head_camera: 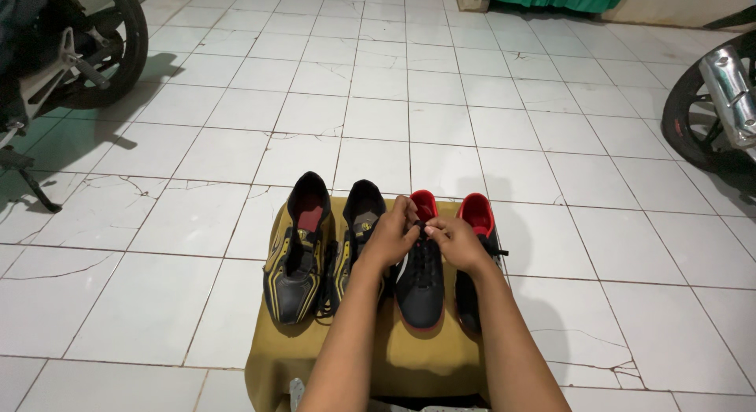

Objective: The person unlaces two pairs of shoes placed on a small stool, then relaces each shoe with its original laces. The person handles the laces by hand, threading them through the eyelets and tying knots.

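Working at the laces of a black shoe with red lining (420, 280), both hands meet over its tongue: the left hand (391, 235) has its fingers pinched around a lace near the shoe's opening, and the right hand (457, 243) is likewise clenched on a lace just beside it, fingertips of the two almost touching. This shoe stands on a mustard-yellow cloth (276, 357) spread on the white tiled floor (378, 113), toe pointing toward the person. Its partner, the second red-lined shoe (476, 223), sits just to the right, partly hidden behind the right forearm. To the left stand two black shoes with yellow stripes (299, 254), side by side on the same cloth. A motorcycle wheel (118, 42) shows at the upper left, and another motorcycle's wheel and chrome exhaust (728, 89) at the right edge.
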